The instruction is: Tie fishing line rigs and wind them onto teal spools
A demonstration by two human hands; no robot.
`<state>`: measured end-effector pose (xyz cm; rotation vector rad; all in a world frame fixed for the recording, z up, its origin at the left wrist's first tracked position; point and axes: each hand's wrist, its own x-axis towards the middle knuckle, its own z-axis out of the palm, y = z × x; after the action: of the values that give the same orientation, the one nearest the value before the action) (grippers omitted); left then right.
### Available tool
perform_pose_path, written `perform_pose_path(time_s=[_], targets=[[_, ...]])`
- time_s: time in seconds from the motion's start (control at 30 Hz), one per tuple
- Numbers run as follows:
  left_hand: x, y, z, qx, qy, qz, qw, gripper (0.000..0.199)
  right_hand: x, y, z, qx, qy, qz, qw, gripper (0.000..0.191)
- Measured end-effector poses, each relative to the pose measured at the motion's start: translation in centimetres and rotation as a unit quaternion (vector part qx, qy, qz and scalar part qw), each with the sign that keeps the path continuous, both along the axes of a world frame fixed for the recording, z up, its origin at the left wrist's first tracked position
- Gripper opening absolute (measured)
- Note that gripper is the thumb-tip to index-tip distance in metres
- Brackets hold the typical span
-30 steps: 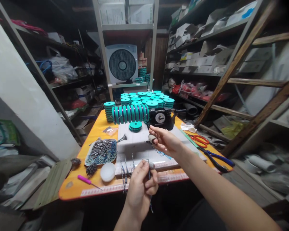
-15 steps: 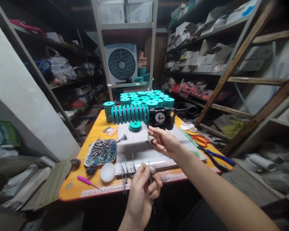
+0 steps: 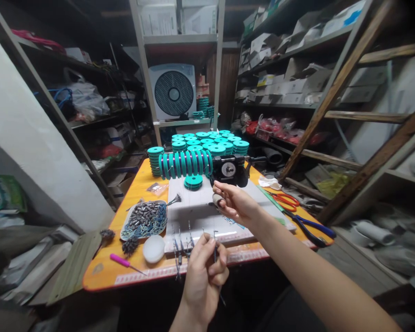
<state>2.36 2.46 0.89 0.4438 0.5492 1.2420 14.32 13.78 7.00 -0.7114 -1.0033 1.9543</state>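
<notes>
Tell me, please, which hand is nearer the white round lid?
The left hand: it is just right of the white round lid. The right hand is farther back, rightward.

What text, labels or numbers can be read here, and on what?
None can be read.
Ruler markings along the table's front edge: too small to read.
Print on the shelf boxes: blurred.
Green packet at the far left: print blurred.
Dial on the black winder: no figures legible.
</notes>
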Motion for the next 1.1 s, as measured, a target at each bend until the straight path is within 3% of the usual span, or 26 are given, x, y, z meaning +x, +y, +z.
perform_pose_path(time_s=[0.37,0.77,1.1], targets=[[0.0,0.5,0.5,-0.011,-0.004,-0.008,1.0,0.02,0.1,0.0,0.2,0.004,0.004,-0.004,1.0,0.026],[0.4,0.3,0.5,0.009,-0.011,0.017,1.0,0.029,-0.3,-0.2,0.2,0.017,-0.015,-0.028,0.999,0.026],[0.3,1.7,-0.8,0.045,0.103,0.034,0.993,0.028,1.2,-0.1,1.6,0.157,-0.147,-0.032,0.976,0.022]])
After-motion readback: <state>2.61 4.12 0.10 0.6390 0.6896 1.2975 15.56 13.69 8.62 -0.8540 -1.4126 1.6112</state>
